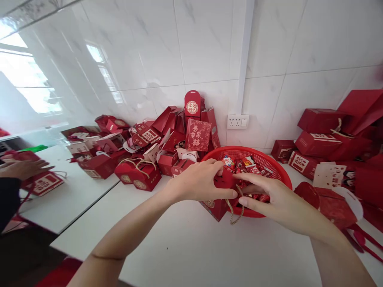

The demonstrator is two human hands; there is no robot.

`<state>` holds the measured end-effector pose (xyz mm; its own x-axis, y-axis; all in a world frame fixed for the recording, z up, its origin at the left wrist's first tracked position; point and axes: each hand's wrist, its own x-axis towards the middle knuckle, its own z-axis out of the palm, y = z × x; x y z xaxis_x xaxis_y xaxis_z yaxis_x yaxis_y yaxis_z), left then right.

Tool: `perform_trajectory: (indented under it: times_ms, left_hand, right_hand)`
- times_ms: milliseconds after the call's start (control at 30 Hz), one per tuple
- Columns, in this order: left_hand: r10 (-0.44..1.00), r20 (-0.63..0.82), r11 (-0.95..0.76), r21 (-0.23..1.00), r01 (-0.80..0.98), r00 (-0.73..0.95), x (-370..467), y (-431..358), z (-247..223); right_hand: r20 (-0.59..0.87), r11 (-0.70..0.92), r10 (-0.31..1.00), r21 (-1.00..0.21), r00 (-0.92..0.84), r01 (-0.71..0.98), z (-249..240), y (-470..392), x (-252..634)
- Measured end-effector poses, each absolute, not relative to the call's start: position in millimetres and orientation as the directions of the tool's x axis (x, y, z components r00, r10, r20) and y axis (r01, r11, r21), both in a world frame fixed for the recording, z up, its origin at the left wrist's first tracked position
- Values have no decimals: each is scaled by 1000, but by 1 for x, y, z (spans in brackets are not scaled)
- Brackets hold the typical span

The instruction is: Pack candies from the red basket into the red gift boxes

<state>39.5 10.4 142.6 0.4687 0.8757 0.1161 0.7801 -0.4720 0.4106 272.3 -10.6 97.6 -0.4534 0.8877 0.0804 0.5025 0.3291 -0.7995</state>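
- The red box [218, 209] sits directly between the two hands, toward the wall-side edge of the desk [185, 247] rather than its near edge, just in front of the left part of a red basket [285, 179].
- The left hand [200, 179] is the nearer one: it lies over the top of the box from the left, fingers arched and thumb stretched along the near side. Whether it presses or merely rests there, I cannot tell.
- The right hand [266, 195] comes in from the right, forefinger and thumb parted around the upper end of the rope handle [235, 220]. I cannot tell whether the thumb pinches the rope.
- The rope loop hangs down the near side of the box, its bend toward the desk's near edge.
- One lower corner of the box points to that near edge; the face with a gold emblem [208, 203] turns toward the desk's near left corner. The long axis is hard to judge with so much covered.
- Hidden: most of the box top and its closure, under the left hand, and the left fingertips beyond it. The right hand and box cover part of the wrapped sweets [251, 163] in the basket.
- Cut off: most of the desk's near edge, and at far left a co-worker's arm, with only the hand [24, 169] and dark sleeve [8, 199] showing.
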Motion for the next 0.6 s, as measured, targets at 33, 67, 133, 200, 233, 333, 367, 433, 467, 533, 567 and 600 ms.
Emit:
perform_trajectory:
  times_ms: [33,67,133,200,233,333,367,433,467,533,567,600]
  left_hand:
    - [883,108,-458,417,785,457,38,7,143]
    - [889,100,-444,421,791,446,35,4,142]
    - [901,95,-422,421,803,424,27,-2,142]
    - [914,107,-398,414,819,391,13,-7,143]
    - [925,104,-374,409,832,365,4,-9,144]
    - [977,15,-202,389,899,213,-35,-17,152]
    - [991,-26,-112,373,921,131,-51,-19,155]
    - [997,-56,65,338,939,-49,-87,-24,159]
    - [987,-46,163,323,932,-156,-106,-27,161]
    - [946,10,304,313,900,-323,-146,-32,160]
    - [916,34,370,309,876,-399,-167,-34,158]
    - [884,60,426,308,851,-464,-187,-36,156]
  right_hand:
    - [91,347,885,-782,-457,517,96,-11,273]
    - [105,367,883,-763,-458,532,95,-12,273]
    - [152,415,878,-715,-454,563,94,-13,276]
    - [221,473,865,-659,-450,584,95,-14,279]
    - [254,500,855,-633,-452,591,96,-14,281]
    - [331,561,826,-558,-456,612,100,-15,292]
    - [351,574,819,-530,-454,625,101,-15,298]
    - [394,593,804,-467,-446,656,100,-15,310]
    - [425,609,788,-434,-444,664,98,-14,316]
    - [491,636,754,-374,-437,675,94,-14,329]
    - [516,639,742,-355,-427,682,92,-14,334]
    - [536,645,731,-342,-422,684,91,-14,338]
